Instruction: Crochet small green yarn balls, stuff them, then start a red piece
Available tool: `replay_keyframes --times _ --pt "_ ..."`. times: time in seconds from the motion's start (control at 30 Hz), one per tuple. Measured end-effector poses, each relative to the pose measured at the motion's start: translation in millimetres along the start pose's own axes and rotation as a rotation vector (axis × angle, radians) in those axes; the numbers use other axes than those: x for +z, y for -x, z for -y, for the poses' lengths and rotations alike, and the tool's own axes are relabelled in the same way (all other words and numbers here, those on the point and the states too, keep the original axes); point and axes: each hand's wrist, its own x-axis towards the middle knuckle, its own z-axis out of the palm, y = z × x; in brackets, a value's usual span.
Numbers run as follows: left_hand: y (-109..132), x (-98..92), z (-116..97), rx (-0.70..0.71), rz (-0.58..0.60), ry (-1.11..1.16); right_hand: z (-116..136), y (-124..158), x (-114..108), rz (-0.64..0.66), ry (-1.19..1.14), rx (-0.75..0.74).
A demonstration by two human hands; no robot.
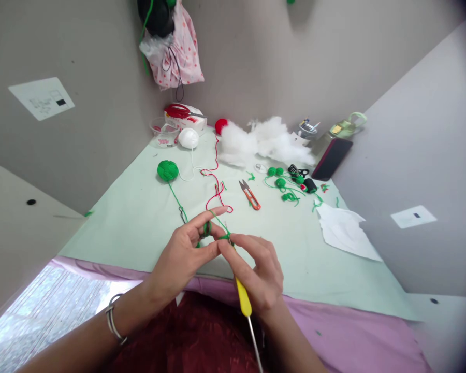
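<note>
My left hand (188,248) pinches a small green crochet piece (225,237), with green yarn wound round one finger and the index finger stretched out. The strand runs back over the table to a green yarn ball (168,170). My right hand (258,272) is closed on a crochet hook with a yellow handle (243,296); its tip meets the green piece between both hands. Both hands hover above the near edge of the pale green table cover (140,212).
Orange thread snips (250,195) lie mid-table beside loose red yarn (216,189). Small green crocheted balls (281,182), white stuffing (264,141), a white yarn ball (188,138), a phone (332,158) and white paper (345,230) sit further back and right. Grey partition walls enclose the table.
</note>
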Motion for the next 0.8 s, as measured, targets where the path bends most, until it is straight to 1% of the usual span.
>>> replay_keyframes --times 0.1,0.13,0.2,0.3,0.33,0.4,0.5,0.67,0.8 --pt "0 0.0 1 -0.122 0.066 0.176 0 1 2 -0.064 -0.051 0.021" --pt "-1 -0.7 1 -0.165 0.089 0.219 0 -1 1 -0.087 -0.122 0.048" --pt "-1 -2.4 -1 -0.214 0.118 0.264 0 -5 -1 -0.118 -0.323 0.174" --pt "0 -3.2 -5 -0.168 0.090 0.239 0 -15 -4 -0.174 -0.625 0.425" --pt "0 -2.6 -6 -0.137 0.074 0.216 -1 -18 -5 -0.200 -0.710 0.490" --pt "0 -1.2 -8 -0.082 0.059 0.166 -2 -21 -3 -0.220 -0.846 0.572" --pt "0 -1.6 -8 -0.053 0.053 0.098 -3 -21 -1 -0.201 -0.917 0.622" --pt "2 -7.2 -10 -0.015 0.037 -0.018 -1 -19 -3 -0.235 -0.876 0.615" --pt "2 -5.2 -8 -0.030 0.076 0.015 -2 -21 -3 -0.180 -0.972 0.648"
